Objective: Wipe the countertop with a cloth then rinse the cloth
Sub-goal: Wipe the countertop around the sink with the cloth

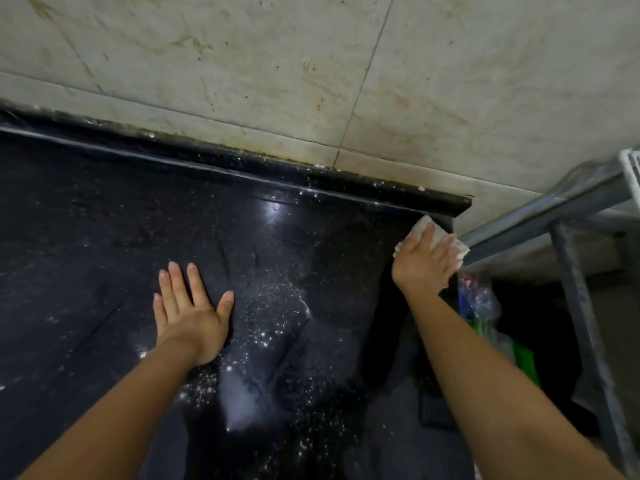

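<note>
The black countertop (104, 237) fills the lower left and is speckled with white powder around its middle. My left hand (190, 313) lies flat on it, fingers straight and spread. My right hand (424, 261) presses a pale cloth (424, 227) onto the far right corner of the countertop, near the raised back ledge. The fingers lie over the cloth and hide most of it; its edges stick out above and to the right of the hand.
A tiled beige wall (311, 71) rises behind the black back ledge (242, 168). Right of the countertop's end stands a grey metal frame (568, 271), with plastic bags (481, 299) and green items (523, 358) low in the gap.
</note>
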### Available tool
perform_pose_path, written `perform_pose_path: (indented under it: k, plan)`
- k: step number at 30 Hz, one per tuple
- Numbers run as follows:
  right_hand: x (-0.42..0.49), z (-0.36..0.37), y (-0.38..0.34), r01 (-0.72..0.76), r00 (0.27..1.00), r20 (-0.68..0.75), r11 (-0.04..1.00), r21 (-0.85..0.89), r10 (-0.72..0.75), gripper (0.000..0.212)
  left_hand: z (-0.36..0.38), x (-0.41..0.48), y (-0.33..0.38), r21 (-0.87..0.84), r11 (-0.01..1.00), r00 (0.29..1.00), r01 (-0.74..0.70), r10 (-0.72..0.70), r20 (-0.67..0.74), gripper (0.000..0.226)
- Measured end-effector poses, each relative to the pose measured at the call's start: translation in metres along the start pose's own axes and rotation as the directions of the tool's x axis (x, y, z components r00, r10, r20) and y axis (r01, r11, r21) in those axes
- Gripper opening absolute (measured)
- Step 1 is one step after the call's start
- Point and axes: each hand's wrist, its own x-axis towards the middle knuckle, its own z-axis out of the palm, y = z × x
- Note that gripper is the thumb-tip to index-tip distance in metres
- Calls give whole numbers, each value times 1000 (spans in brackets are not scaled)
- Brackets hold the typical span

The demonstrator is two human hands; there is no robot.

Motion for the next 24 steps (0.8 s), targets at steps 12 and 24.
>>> perform_pose_path:
  k: [12, 24]
  plan:
    - [-79, 64, -161, 418, 893, 175, 908, 23, -415, 61, 1, 0, -1, -3, 1000, 1000, -14, 13, -28, 73]
    - [-36, 23, -73, 756, 643, 306, 646, -106, -702, 51, 0, 0, -1, 29, 1000, 1000, -4, 5, -21, 74]
